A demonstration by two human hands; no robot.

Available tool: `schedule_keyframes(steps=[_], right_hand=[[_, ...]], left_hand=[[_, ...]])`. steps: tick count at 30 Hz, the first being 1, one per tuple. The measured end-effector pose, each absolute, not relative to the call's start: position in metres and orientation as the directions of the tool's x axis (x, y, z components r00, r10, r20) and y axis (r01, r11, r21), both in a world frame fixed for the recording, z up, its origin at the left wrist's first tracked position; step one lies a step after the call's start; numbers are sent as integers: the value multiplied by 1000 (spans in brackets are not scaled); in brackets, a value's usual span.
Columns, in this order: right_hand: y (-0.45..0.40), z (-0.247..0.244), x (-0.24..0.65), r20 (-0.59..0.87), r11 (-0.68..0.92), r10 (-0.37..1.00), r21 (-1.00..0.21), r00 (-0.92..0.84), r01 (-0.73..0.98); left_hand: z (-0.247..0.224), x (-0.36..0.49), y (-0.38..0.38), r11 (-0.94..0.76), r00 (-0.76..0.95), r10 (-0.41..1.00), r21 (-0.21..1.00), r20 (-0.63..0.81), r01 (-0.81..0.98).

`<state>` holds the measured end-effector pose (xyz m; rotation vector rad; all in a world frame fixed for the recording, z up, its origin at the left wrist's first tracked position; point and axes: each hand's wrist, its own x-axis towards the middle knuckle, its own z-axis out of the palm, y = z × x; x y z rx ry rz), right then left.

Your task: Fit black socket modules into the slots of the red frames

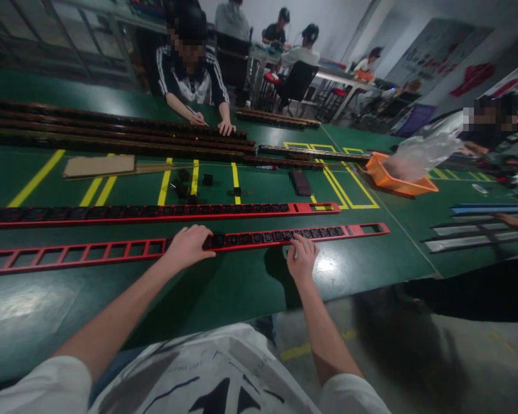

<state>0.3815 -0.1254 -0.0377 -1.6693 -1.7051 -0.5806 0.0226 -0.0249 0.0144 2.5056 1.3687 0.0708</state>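
Red on green, and I'm watching from my remote seat: the near slotted strip [354, 231] lies lengthwise across the green table [237, 282], right in front of the wearer. Over its middle arches the left hand [187, 247], thumb by the near edge, fingers reaching over the far one, the gap about one strip wide; whether it's squeezing, I can't tell. Left of that hand run open slots; to its right, a row of black sockets [267, 236]. And the right hand [303, 257], fingers bent, fingertips at that row, thumb partly tucked; whether it pinches anything, I can't make out. Just beyond lies the far red strip [300, 208], packed with black modules. Across the table, a co-worker in a striped jacket holds a pen-like tool [197, 117]. Off right, an orange bin [403, 184] with a clear plastic bag [434, 152].
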Motion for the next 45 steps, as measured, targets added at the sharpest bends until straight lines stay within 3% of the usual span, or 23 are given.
schedule_keyframes(steps=[13,21,27,31,36,45], right_hand=[[-123,-35,385,694,107,719,-136,18,985],[-121,-38,390,666,125,746,-145,4,982],[-116,-40,391,623,140,782,-122,-34,983],[-114,-44,394,663,145,748,-103,-41,984],[-112,-48,398,671,118,741,-138,5,983],[-111,-50,400,638,123,767,-239,61,963]], left_hand=[[11,154,-9,-582,591,804,285,64,761],[-1,47,-25,-489,476,871,282,121,825],[-2,-21,-14,-486,491,869,277,55,829],[6,-31,6,-514,513,854,312,91,799],[14,-28,52,-443,383,895,359,229,821],[0,-14,112,-512,504,853,402,136,759]])
